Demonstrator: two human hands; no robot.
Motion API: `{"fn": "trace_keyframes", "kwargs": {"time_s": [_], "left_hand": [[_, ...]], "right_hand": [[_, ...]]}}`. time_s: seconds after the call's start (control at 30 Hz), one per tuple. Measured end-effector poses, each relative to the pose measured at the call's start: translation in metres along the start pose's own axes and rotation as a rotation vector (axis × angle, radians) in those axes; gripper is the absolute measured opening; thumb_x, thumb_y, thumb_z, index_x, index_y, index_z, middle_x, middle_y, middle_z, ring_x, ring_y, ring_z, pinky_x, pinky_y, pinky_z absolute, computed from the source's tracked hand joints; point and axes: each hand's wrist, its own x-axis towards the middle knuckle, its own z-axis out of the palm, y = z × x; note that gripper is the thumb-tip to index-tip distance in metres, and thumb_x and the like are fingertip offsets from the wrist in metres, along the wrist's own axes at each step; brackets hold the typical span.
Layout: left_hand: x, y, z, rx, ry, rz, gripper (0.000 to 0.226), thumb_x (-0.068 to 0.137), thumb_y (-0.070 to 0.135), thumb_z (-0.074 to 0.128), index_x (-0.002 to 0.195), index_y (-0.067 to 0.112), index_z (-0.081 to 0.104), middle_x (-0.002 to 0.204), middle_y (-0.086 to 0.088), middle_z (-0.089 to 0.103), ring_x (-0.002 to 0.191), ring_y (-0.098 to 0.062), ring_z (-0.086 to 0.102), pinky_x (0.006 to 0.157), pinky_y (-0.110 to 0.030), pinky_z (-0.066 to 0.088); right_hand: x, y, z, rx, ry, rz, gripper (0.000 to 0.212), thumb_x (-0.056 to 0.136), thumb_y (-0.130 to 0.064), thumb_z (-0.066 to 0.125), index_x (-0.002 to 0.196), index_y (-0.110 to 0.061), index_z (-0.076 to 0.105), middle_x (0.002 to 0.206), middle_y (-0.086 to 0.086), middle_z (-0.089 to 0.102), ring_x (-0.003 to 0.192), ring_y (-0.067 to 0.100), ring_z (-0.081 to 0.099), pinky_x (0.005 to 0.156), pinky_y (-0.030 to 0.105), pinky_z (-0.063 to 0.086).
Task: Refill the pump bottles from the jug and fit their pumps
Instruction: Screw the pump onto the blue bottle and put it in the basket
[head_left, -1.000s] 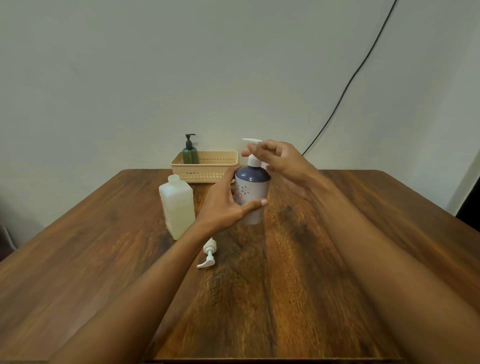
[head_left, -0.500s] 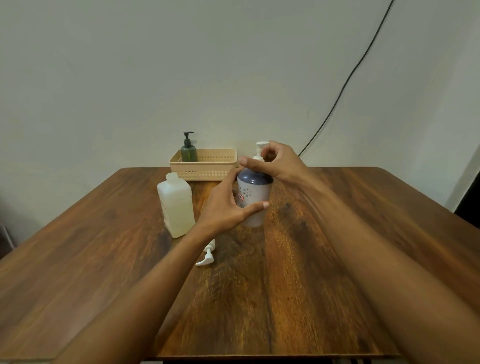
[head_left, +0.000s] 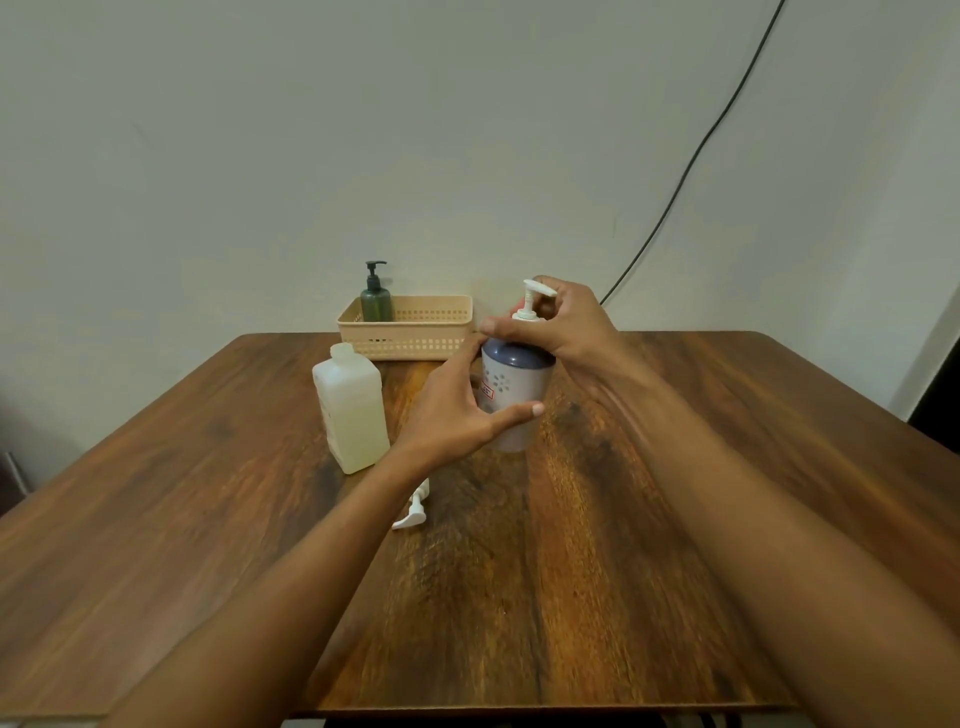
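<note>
Nearest the camera, a loose white pump (head_left: 413, 506) lies on the counter (head_left: 571, 597) just in front of the blue bottle (head_left: 511, 395), which stands upright mid-counter. The left hand (head_left: 457, 410) wraps the bottle's body, thumb across its front, steadying it. The right hand (head_left: 566, 325) is curled over the neck, fingers closed around the fitted pump (head_left: 531, 304). The step looks like screwing that pump tight; next would call for another twist, then release. Left of the bottle stands the jug (head_left: 352, 410); behind it, a basket (head_left: 415, 332) holds a green pump bottle (head_left: 376, 299).
</note>
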Motion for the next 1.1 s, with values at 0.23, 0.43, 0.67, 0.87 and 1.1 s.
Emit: {"fn": "trace_keyframes", "kwargs": {"time_s": [0.23, 0.43, 0.67, 0.87, 1.1], "left_hand": [[0.001, -0.001, -0.001, -0.032, 0.017, -0.002, 0.085, 0.073, 0.061, 0.086, 0.143, 0.034, 0.047, 0.129, 0.025, 0.061, 0.116, 0.003, 0.061, 0.09, -0.034, 0.06], [0.002, -0.003, -0.002, -0.016, 0.031, -0.005, 0.092, 0.071, 0.064, 0.085, 0.148, 0.032, 0.045, 0.133, 0.018, 0.061, 0.118, 0.003, 0.06, 0.091, -0.031, 0.06], [0.005, -0.007, -0.004, 0.007, 0.029, -0.038, 0.091, 0.071, 0.065, 0.084, 0.146, 0.03, 0.046, 0.134, 0.012, 0.062, 0.118, -0.003, 0.06, 0.095, -0.035, 0.059], [0.004, -0.011, -0.007, 0.005, 0.031, -0.042, 0.092, 0.072, 0.062, 0.085, 0.147, 0.027, 0.046, 0.138, 0.009, 0.062, 0.12, -0.007, 0.061, 0.096, -0.036, 0.059], [0.013, -0.011, -0.014, -0.004, 0.057, -0.061, 0.089, 0.07, 0.062, 0.085, 0.144, 0.032, 0.046, 0.131, 0.017, 0.058, 0.116, -0.004, 0.06, 0.091, -0.024, 0.057]], "right_hand": [[-0.006, -0.001, -0.018, 0.208, -0.305, 0.05, 0.033, 0.102, -0.016, 0.073, 0.133, -0.005, 0.071, 0.134, 0.01, 0.077, 0.132, 0.023, 0.07, 0.109, 0.032, 0.056], [-0.005, -0.004, -0.018, 0.134, -0.181, 0.028, 0.029, 0.093, -0.014, 0.084, 0.121, -0.009, 0.079, 0.116, 0.012, 0.083, 0.118, 0.023, 0.078, 0.101, 0.029, 0.06], [-0.01, -0.002, 0.001, 0.081, 0.034, 0.015, 0.026, 0.087, -0.017, 0.091, 0.112, -0.015, 0.084, 0.102, 0.001, 0.086, 0.103, 0.013, 0.082, 0.09, 0.023, 0.063], [-0.008, -0.002, 0.001, 0.045, -0.007, 0.019, 0.03, 0.088, -0.021, 0.091, 0.117, -0.015, 0.083, 0.106, -0.001, 0.085, 0.106, 0.012, 0.081, 0.094, 0.026, 0.063], [-0.005, -0.001, -0.003, 0.063, -0.066, 0.064, 0.056, 0.082, -0.043, 0.09, 0.133, -0.03, 0.072, 0.124, -0.003, 0.081, 0.117, 0.008, 0.076, 0.089, 0.028, 0.065]]}}
